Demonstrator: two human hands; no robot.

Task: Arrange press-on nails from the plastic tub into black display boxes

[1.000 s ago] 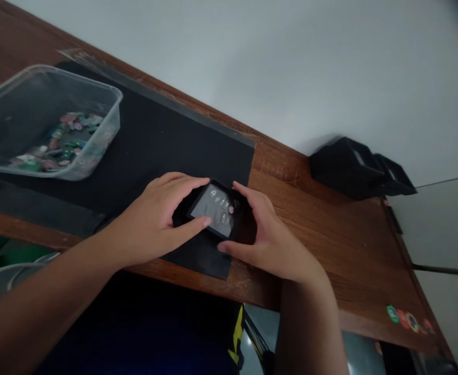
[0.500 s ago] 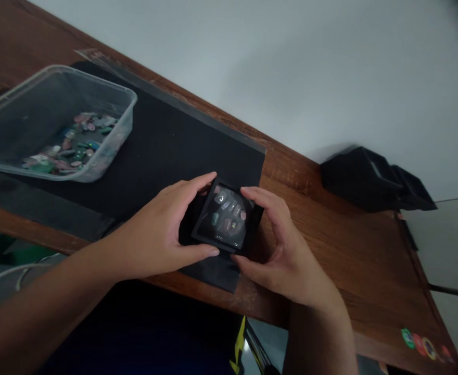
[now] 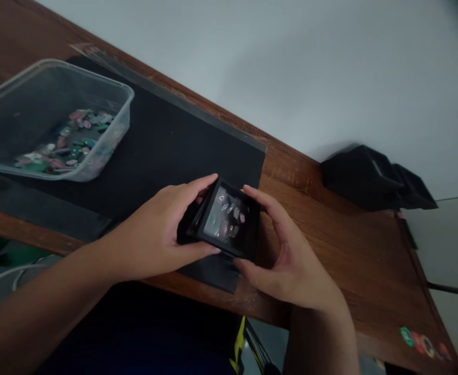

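Note:
Between my two hands is a black square display box [image 3: 229,217] with a clear window, and several small polished stones show behind it. My left hand [image 3: 169,224] wraps its left side, fingers at the far edge and thumb along the near edge. On the opposite side, my right hand [image 3: 287,250] grips it with fingertips at the far right corner and thumb at the near right corner. The box is tilted, its left part raised above a dark part beneath it. Whether that lower part is a base or a second box I cannot tell.
A clear plastic tub [image 3: 129,112] holding several coloured stones [image 3: 75,148] stands left on a black mat [image 3: 182,140]. Black boxes [image 3: 357,174] sit by the wall at the right of the wooden table [image 3: 338,250]. Small round stickers [image 3: 418,341] lie near its right end.
The display box has tipped, its left side rising, and a bright reflection now covers the left of its window. Both hands keep their hold on it. The view has shifted slightly.

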